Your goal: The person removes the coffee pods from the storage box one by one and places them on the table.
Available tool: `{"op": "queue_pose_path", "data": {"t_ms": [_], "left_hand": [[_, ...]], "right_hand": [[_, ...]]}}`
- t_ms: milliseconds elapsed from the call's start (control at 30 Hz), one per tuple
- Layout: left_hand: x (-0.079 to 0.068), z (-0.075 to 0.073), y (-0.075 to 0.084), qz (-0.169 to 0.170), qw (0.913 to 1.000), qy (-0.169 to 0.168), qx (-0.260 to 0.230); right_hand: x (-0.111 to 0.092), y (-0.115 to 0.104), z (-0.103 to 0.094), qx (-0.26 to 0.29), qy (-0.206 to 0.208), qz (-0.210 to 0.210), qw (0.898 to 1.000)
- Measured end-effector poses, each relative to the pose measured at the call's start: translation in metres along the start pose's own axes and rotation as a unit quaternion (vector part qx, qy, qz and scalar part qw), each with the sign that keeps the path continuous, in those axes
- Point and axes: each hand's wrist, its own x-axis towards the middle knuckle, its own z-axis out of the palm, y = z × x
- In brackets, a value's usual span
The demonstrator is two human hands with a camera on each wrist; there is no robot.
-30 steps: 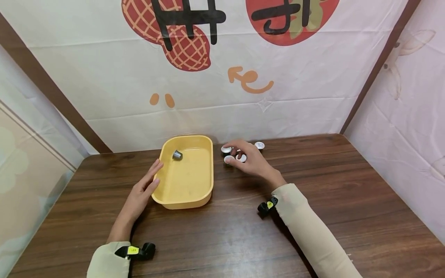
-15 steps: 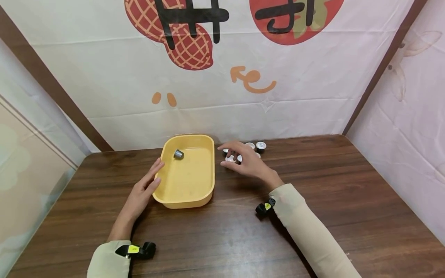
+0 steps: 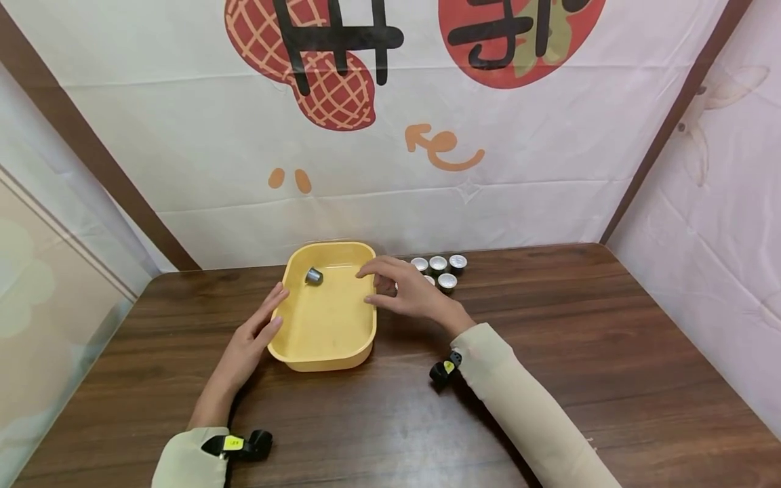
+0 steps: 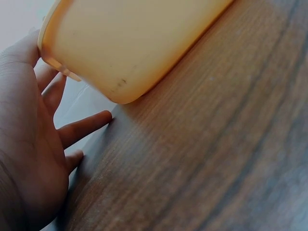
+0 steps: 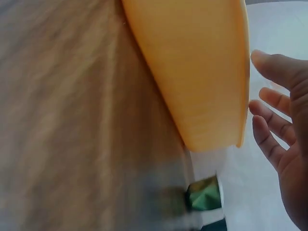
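Observation:
A yellow plastic tray (image 3: 328,325) stands on the wooden table, left of centre in the head view. Inside it, one dark grey coffee capsule (image 3: 314,276) lies on its side. My left hand (image 3: 247,344) touches the tray's left rim with fairly straight fingers. Over the tray's right rim is my right hand (image 3: 407,290), thumb and fingers apart, with nothing visible between them. Several coffee capsules (image 3: 447,282) stand foil lids up behind that hand, which hides some of them. A green capsule (image 5: 204,194) shows in the right wrist view beyond the tray's end.
A fabric backdrop (image 3: 244,149) with printed drawings rises right behind the table's far edge. More fabric (image 3: 726,224) borders the table on the right. Brown wooden table surface (image 3: 549,325) extends to the right and front of the tray.
My right hand has moved left from the capsules to the tray's right rim, its thumb and fingers parting. More capsules are uncovered behind it. The left hand stays at the rim.

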Motion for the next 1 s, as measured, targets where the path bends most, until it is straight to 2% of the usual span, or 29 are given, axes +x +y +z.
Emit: {"op": "queue_pose_path", "data": {"t_ms": [200,467,533,767,1000], "left_hand": [[0.0,0.001,0.001,0.001,1.0,0.0,-0.001],[-0.006,-0.002,0.029,0.0,0.9999,-0.004,-0.011],[-0.006,-0.002,0.026,0.002,1.0,-0.003,-0.009],[0.0,-0.004,-0.002,0.011,0.9999,-0.005,-0.007],[0.001,-0.002,-0.004,0.005,1.0,-0.007,-0.003]], "right_hand": [[0.02,-0.001,0.006,-0.015,-0.02,0.017,1.0],[0.039,0.001,0.022,-0.019,-0.055,0.048,0.997],[0.042,0.002,0.026,-0.02,-0.064,0.055,0.996],[0.051,0.002,0.033,-0.011,-0.104,0.09,0.99],[0.064,0.003,0.035,-0.03,-0.158,0.113,0.981]]}}
